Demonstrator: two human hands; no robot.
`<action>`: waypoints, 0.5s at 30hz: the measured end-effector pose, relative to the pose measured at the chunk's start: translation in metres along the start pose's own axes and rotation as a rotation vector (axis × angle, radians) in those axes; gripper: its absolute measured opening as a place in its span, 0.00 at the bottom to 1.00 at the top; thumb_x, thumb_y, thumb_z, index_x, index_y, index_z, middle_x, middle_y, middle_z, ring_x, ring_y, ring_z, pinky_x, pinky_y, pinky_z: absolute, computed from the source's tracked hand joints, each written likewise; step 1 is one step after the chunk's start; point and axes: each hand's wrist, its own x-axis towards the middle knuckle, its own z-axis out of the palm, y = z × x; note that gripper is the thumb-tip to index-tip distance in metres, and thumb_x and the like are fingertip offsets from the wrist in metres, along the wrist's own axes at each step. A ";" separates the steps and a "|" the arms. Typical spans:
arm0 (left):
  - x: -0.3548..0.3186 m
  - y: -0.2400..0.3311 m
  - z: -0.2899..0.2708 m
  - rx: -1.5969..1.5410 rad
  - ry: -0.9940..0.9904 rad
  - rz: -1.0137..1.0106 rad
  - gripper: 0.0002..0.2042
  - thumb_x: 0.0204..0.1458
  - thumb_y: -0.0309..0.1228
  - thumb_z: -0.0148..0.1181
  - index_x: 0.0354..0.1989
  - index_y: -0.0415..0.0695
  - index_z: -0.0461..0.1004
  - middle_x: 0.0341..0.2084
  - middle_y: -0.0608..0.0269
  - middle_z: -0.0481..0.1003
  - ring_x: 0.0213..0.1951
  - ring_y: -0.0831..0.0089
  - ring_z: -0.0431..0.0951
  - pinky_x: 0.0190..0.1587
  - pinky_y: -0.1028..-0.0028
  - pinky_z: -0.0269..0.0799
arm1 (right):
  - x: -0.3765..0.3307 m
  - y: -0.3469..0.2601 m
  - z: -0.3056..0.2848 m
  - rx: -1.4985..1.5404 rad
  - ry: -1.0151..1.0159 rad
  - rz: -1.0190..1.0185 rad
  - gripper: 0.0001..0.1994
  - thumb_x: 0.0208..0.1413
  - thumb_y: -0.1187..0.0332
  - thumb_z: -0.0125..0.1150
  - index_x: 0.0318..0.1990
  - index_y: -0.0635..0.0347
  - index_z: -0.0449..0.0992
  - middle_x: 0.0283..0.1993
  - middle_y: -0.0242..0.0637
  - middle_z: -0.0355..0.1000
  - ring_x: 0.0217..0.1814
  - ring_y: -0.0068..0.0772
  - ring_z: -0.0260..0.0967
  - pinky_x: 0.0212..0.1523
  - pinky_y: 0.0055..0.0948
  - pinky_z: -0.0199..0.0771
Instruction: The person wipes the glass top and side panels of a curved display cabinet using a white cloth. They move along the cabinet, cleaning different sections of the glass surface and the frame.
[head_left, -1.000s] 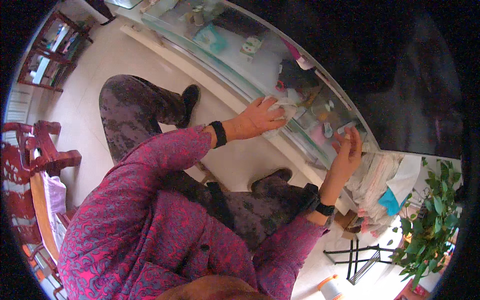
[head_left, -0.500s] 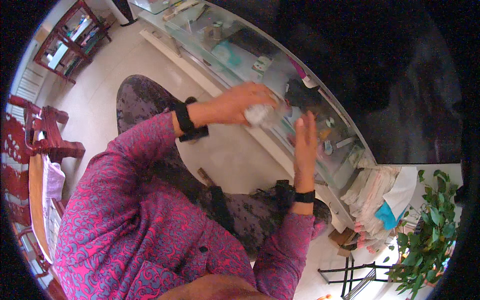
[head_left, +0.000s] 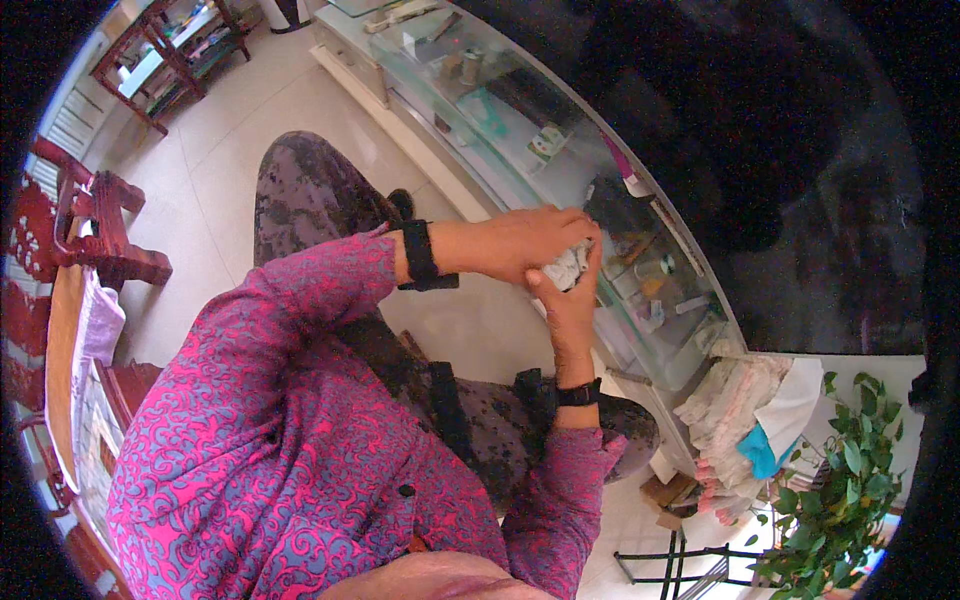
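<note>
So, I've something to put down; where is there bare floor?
Pale floor lies bare between the wooden shelf, left knee and glass cabinet, with a smaller patch between the legs. It's crowded at right: cloth stack, black stand, leafy plant.

Two hands [head_left: 520,243] [head_left: 574,312], one crumpled pale wad [head_left: 567,269], two black wristbands [head_left: 420,253] [head_left: 578,393], one glass-topped cabinet [head_left: 562,172], one leafy plant [head_left: 855,460].
</note>
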 end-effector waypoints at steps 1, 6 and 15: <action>0.002 0.000 0.000 -0.010 -0.028 0.007 0.40 0.42 0.31 0.71 0.66 0.43 0.60 0.61 0.45 0.65 0.58 0.40 0.70 0.60 0.54 0.70 | 0.001 -0.001 0.003 0.002 0.056 -0.028 0.52 0.50 0.59 0.77 0.78 0.58 0.48 0.74 0.46 0.58 0.75 0.40 0.56 0.74 0.36 0.55; 0.008 0.005 -0.001 -0.109 0.038 -0.016 0.44 0.42 0.34 0.73 0.70 0.45 0.57 0.65 0.44 0.60 0.65 0.40 0.64 0.67 0.55 0.64 | 0.007 -0.005 0.005 -0.008 0.217 -0.033 0.43 0.57 0.60 0.71 0.76 0.58 0.53 0.74 0.45 0.59 0.73 0.38 0.59 0.72 0.35 0.59; -0.014 0.014 0.002 -0.187 0.350 -0.001 0.50 0.42 0.43 0.78 0.73 0.47 0.55 0.71 0.44 0.53 0.72 0.43 0.55 0.71 0.54 0.58 | 0.020 -0.011 -0.009 0.736 0.268 0.281 0.23 0.73 0.55 0.44 0.66 0.60 0.68 0.66 0.40 0.69 0.67 0.40 0.69 0.68 0.41 0.70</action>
